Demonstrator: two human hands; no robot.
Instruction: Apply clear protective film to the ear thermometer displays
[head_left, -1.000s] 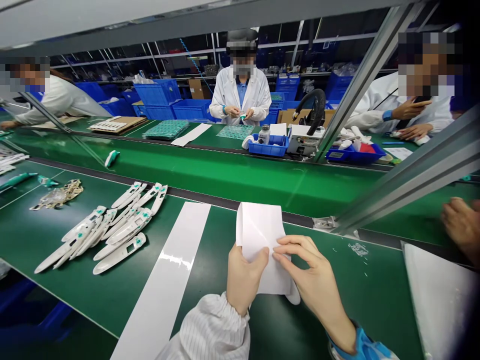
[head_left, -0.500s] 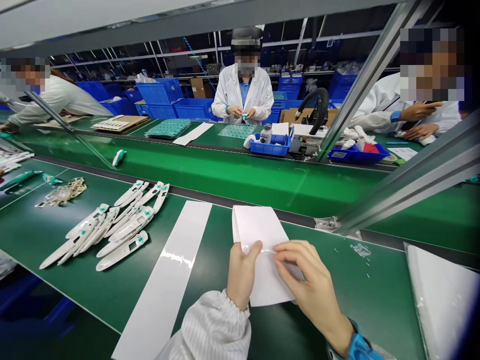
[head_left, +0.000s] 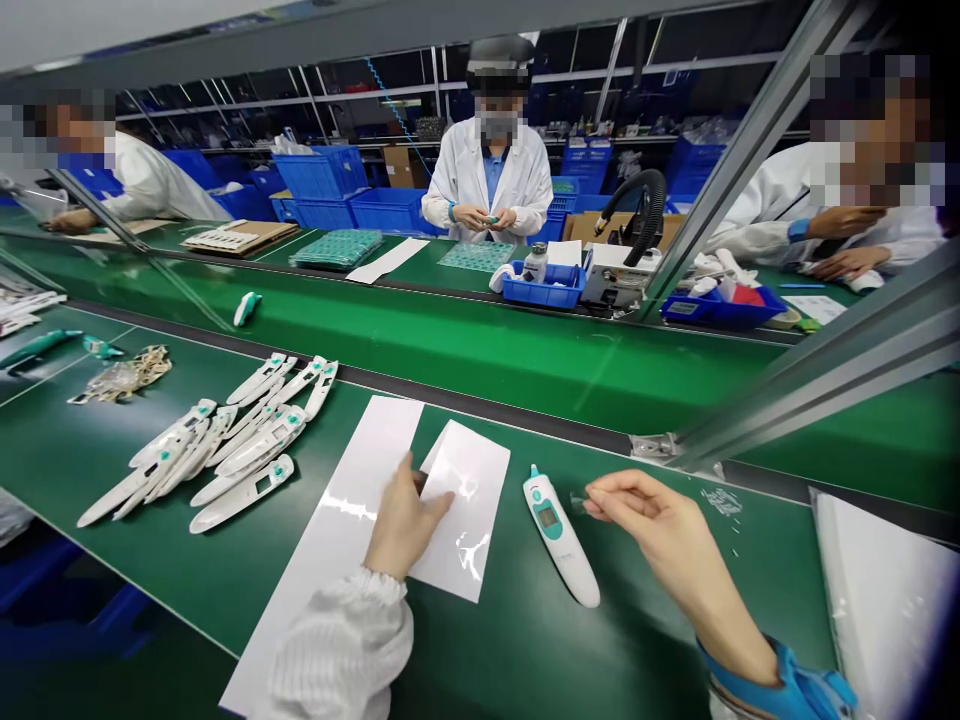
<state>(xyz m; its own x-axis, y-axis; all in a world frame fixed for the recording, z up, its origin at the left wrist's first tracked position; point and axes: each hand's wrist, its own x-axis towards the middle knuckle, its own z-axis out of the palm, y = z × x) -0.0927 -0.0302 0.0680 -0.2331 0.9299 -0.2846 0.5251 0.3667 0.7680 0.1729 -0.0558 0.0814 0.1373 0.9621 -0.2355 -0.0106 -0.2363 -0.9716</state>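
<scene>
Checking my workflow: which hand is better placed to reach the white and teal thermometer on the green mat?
Probably right: the right hand pinches clear film beside the white-teal thermometer; the left hand rests on a glossy white sheet.

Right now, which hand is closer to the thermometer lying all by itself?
Right. The right hand, pinching a small clear piece, is just right of the thermometer, near its top end. The left hand is at the white sheet, further off to its left.
</scene>
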